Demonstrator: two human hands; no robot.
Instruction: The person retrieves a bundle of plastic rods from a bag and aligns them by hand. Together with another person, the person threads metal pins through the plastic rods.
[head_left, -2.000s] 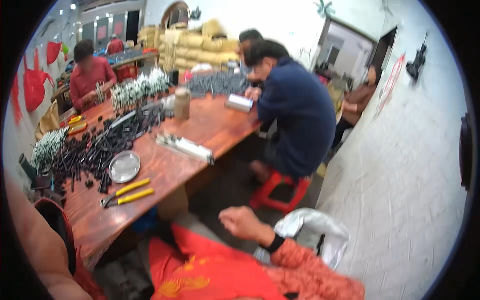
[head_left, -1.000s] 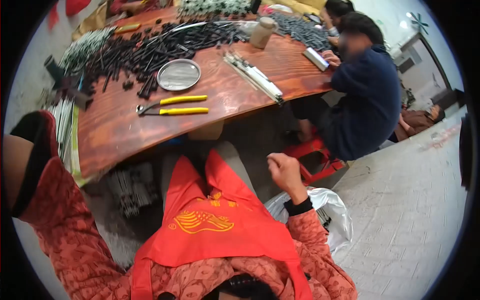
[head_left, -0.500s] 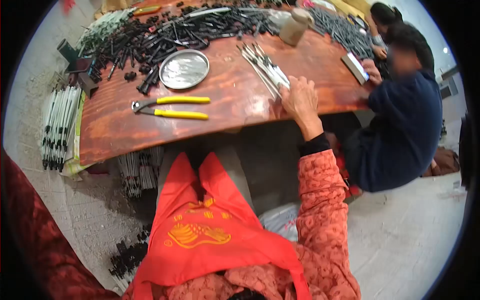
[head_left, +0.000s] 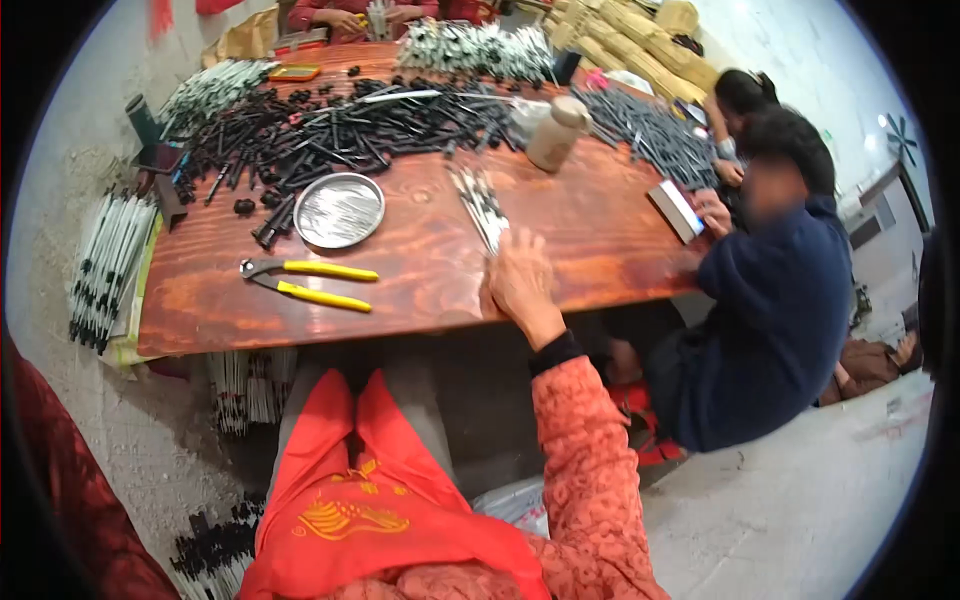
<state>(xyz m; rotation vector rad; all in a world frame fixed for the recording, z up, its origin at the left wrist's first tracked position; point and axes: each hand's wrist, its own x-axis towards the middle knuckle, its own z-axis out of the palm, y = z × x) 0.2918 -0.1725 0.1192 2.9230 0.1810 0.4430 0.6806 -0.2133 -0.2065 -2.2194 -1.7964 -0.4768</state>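
Note:
My right hand (head_left: 522, 280) is at the near edge of the table, its fingers curled over the lower ends of a small bundle of thin white rods with dark fittings (head_left: 482, 210). The palm and fingers hide those ends. My left hand is out of view; only the left sleeve (head_left: 70, 480) shows at the left edge. Left of the bundle lies a round metal dish (head_left: 340, 228) holding thin silvery pins. Below the dish are pincers with yellow handles (head_left: 325, 270), their jaws pointing left.
Black plastic parts (head_left: 340, 125) heap across the wooden table (head_left: 420, 295), grey ones (head_left: 650, 135) at right. A beige jug (head_left: 560, 135) stands behind the bundle. A person in dark blue (head_left: 770, 300) sits right, one hand at a white box (head_left: 677, 210). More white rods (head_left: 110, 260) stand left.
The view has tilted up, showing more of the table's far side and another person's hands there. My right hand has moved over the rods' lower ends, covering more of them.

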